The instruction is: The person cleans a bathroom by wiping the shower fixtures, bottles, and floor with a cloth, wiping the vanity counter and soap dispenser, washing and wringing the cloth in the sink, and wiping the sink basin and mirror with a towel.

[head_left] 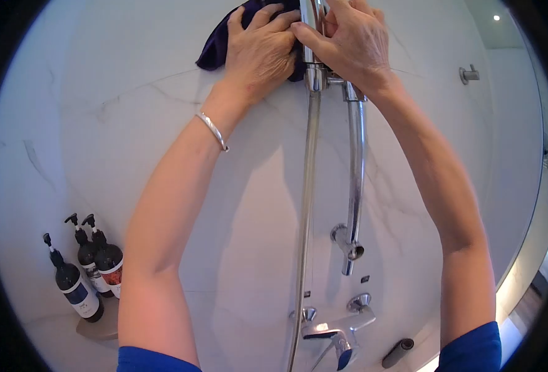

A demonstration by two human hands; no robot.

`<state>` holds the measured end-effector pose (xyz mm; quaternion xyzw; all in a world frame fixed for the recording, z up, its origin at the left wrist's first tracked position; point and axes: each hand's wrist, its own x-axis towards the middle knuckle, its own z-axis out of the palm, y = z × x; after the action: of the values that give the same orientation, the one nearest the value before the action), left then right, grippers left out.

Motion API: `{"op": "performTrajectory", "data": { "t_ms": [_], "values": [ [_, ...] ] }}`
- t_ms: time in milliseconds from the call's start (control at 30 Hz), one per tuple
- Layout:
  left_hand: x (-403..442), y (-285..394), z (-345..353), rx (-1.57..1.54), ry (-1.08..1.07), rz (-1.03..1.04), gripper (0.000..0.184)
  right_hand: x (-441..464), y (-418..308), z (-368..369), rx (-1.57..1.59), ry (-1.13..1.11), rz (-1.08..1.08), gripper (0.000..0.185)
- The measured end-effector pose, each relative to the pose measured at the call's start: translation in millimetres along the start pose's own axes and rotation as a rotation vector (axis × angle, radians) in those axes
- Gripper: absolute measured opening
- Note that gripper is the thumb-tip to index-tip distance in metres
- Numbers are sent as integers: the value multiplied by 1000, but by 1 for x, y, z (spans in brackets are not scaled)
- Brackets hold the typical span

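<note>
My left hand (pixel 263 53) presses a dark purple cloth (pixel 215 49) at the top of the view, its fingers spread over the fabric against the marbled wall. Just to its right, my right hand (pixel 354 46) is wrapped around the chrome hand shower's handle (pixel 312 31), thumb toward the cloth. Below the handle is the chrome holder (pixel 316 77), joined to the riser rail (pixel 357 161). A flexible shower hose (pixel 310 186) hangs down from it. The shower head itself is out of view above.
A chrome mixer tap (pixel 342 328) is mounted low on the wall, under the rail's lower bracket (pixel 348 242). Several pump bottles (pixel 79 291) stand on a corner shelf (pixel 97 325) at left. A wall hook (pixel 469 75) and glass edge (pixel 537 186) are at right. A dark cylinder (pixel 398 353) lies low.
</note>
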<state>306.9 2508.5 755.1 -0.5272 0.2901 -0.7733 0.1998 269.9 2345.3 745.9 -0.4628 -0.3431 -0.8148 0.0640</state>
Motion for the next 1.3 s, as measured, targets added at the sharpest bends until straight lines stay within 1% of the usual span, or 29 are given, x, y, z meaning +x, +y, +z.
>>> {"op": "performTrajectory", "data": {
  "t_ms": [67,100,133,200,267,333,367,400,433,467,500,533,567,600,633,667,733,800,833,867,933,967,1033,1067,1167,1200,1233,1267,1300],
  "values": [
    [-9,8,-1,104,76,-116,31,-1,-3,6,-58,38,-14,53],
    [-12,17,-9,58,142,-175,24,-1,-5,5,-28,13,25,53],
    [-16,22,-15,54,145,-169,24,-1,-6,3,3,-8,63,53],
    [-26,30,-23,69,120,-324,20,3,-4,0,-30,37,18,55],
    [-36,36,-28,114,134,-377,25,4,-3,4,87,-71,124,57],
    [-36,26,-26,159,170,-305,26,7,0,8,27,-84,114,60],
    [-32,17,-23,160,147,-249,26,8,2,10,21,-98,111,61],
    [-24,6,-21,102,107,-208,25,9,7,13,17,-112,109,62],
    [-15,-1,-21,30,48,-149,25,15,14,15,82,-64,43,64],
    [-9,-7,-21,-41,-13,-90,25,13,18,16,79,-77,56,64],
    [-5,-9,-20,-105,-48,-50,25,12,22,12,188,-109,117,66],
    [-10,-7,-22,-121,-61,-53,25,11,20,10,297,-141,179,67],
    [-13,-6,-24,-222,-86,-70,24,9,21,17,231,-78,60,68],
    [-13,-7,-27,-315,-104,-86,24,7,20,11,229,-82,57,68],
    [-16,-5,-30,-400,-73,-91,23,4,19,-1,412,-164,251,68],
    [-19,-7,-36,-471,-110,-74,23,3,16,-6,598,-244,441,69],
    [-30,-6,-51,-548,-282,-100,17,12,10,0,622,-220,468,68],
    [-65,16,-62,-564,-289,177,15,6,20,3,767,-168,491,68],
    [-72,37,-61,-523,-268,145,19,11,17,-7,693,-190,497,68],
    [-72,48,-56,-382,-249,158,24,8,11,-7,703,-200,499,68],
    [-58,69,-39,-177,-201,100,29,8,6,-6,741,-200,519,67],
    [-53,77,-32,-176,-203,102,29,10,6,-5,672,-179,489,65],
    [-53,91,-20,-67,-86,10,39,15,10,-11,599,-184,458,64],
    [-54,92,-13,-47,-7,26,44,12,8,-11,529,-193,424,63],
    [-61,94,-36,-154,-213,66,44,2,5,1,519,-257,473,61],
    [-71,100,-50,-237,-375,137,47,10,-5,-4,477,-284,502,60],
    [-93,111,-66,-344,-448,205,49,12,-15,-15,497,-273,485,58],
    [-123,123,-84,-454,-518,275,51,5,-9,-6,501,-277,496,58],
    [-150,132,-98,-513,-507,237,53,-1,1,8,316,-157,294,55]
  ]
}}
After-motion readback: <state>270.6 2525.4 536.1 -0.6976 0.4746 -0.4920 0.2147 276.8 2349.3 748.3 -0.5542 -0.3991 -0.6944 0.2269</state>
